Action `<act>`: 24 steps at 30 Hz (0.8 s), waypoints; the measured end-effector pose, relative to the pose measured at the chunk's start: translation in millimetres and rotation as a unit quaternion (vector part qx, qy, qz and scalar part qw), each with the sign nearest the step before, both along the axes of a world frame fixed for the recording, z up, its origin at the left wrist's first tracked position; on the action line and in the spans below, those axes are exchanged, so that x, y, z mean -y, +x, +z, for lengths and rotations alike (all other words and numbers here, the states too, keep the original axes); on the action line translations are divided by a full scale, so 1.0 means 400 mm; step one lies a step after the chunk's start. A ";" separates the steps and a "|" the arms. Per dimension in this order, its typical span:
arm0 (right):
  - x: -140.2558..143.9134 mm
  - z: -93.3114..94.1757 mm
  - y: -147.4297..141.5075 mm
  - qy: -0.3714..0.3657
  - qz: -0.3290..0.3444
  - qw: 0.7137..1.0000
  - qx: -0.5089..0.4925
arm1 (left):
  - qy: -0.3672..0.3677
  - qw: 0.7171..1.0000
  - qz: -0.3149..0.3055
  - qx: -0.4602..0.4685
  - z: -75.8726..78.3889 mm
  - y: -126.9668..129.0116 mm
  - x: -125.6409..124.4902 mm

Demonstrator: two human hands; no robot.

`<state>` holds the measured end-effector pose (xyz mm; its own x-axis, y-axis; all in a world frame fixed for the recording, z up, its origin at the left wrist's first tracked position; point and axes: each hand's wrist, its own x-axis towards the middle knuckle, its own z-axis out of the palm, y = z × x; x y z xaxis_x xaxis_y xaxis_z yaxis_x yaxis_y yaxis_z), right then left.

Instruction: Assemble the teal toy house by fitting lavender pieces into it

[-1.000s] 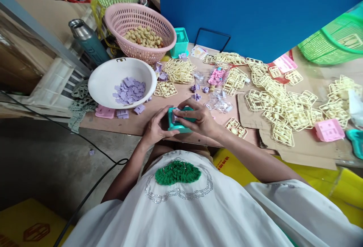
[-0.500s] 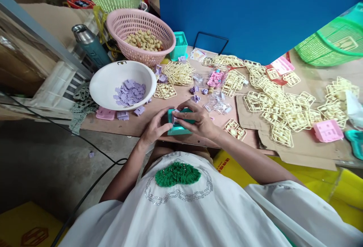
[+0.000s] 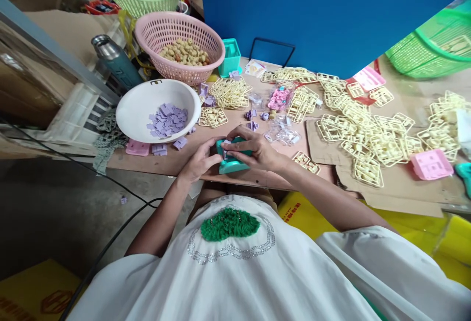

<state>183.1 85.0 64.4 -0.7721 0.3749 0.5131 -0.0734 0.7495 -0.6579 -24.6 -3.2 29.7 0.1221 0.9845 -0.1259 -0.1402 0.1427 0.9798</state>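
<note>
Both hands meet at the near edge of the brown table (image 3: 154, 161) on a small teal plastic piece (image 3: 231, 165). My left hand (image 3: 200, 160) grips its left side. My right hand (image 3: 255, 150) covers its top, with the fingertips pressing a small pale purple part (image 3: 225, 143) into it. A white bowl (image 3: 129, 110) holding several purple tiles (image 3: 167, 119) stands to the left of my hands. Loose purple tiles (image 3: 180, 142) lie beside the bowl.
A pink basket (image 3: 176, 25) of tan pieces and a steel flask (image 3: 116, 62) stand at the back left. Yellow plastic part frames (image 3: 362, 127) cover the table's right half, with pink pieces (image 3: 431, 163), clear bags (image 3: 284, 134) and a green basket (image 3: 434, 46). A blue board (image 3: 312, 12) stands behind.
My hands and the teal piece stay in nearly the same spot. The right fingertips have shifted slightly on the purple part. The view has swayed a little.
</note>
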 end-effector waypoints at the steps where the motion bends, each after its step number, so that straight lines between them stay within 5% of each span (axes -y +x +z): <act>1: -0.002 0.000 -0.002 0.011 0.005 1.000 -0.002 | 0.002 1.000 0.005 -0.001 -0.002 0.000 -0.002; 8: 0.027 -0.026 -0.021 0.059 -0.055 0.996 -0.033 | 0.059 0.997 0.054 -0.004 -0.043 0.012 0.022; 17: 0.010 -0.013 0.016 -0.085 -0.057 0.995 -0.004 | 0.111 0.992 0.033 -0.052 -0.048 0.013 0.037; 24: 0.009 -0.008 0.019 -0.082 -0.055 0.995 0.007 | 0.060 0.997 0.041 0.024 -0.039 0.013 0.040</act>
<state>190.6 81.3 61.1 -0.7283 0.5349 0.4283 0.0128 0.6356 -0.7719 -19.5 -19.1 14.0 0.0435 0.9991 -0.0020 -0.1931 0.0103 0.9811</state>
